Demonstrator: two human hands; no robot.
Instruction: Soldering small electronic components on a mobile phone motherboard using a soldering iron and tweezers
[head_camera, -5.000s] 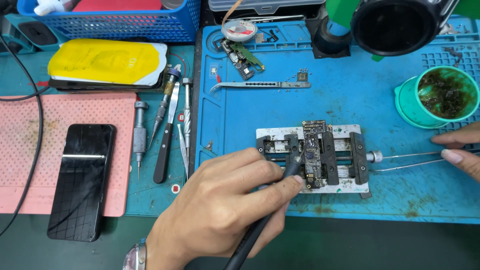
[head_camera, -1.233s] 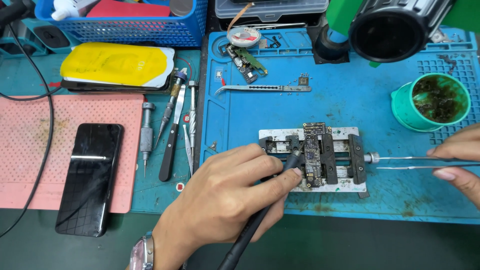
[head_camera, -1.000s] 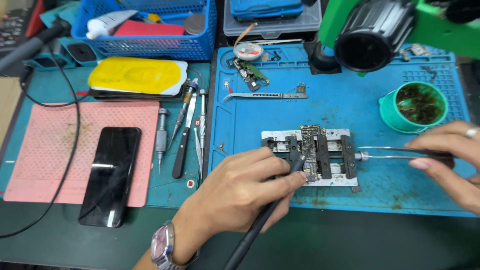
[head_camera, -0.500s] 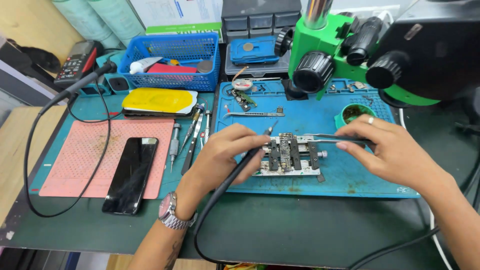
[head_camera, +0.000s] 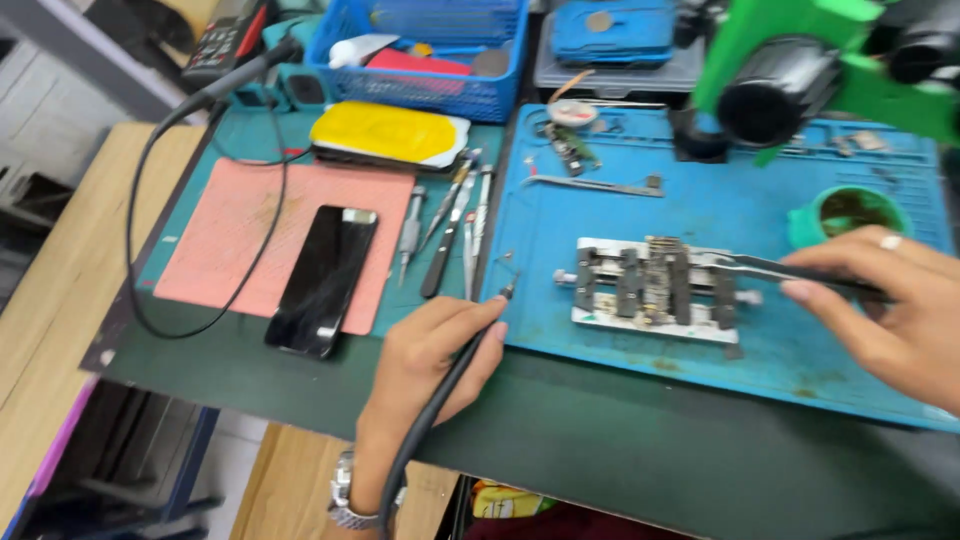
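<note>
My left hand (head_camera: 425, 365) grips a black soldering iron (head_camera: 470, 345) like a pen, its tip over the left edge of the blue work mat (head_camera: 620, 225), clear of the metal board holder (head_camera: 650, 290). A small circuit board (head_camera: 665, 280) is clamped in that holder. At the right, my right hand (head_camera: 885, 310) holds metal tweezers (head_camera: 765, 267) whose points reach the holder's right side.
A black phone (head_camera: 322, 280) lies on a pink mat (head_camera: 250, 235). Several hand tools (head_camera: 450, 230) lie between the mats. Behind are a yellow pad (head_camera: 385, 132), a blue basket (head_camera: 440, 50), a green cup (head_camera: 850, 213) and a green microscope (head_camera: 800, 70). The bench's front edge is close.
The view has swung and drawn back. My left hand has pulled the iron left off the board holder to the mat's edge. My right hand still holds the tweezers at the holder.
</note>
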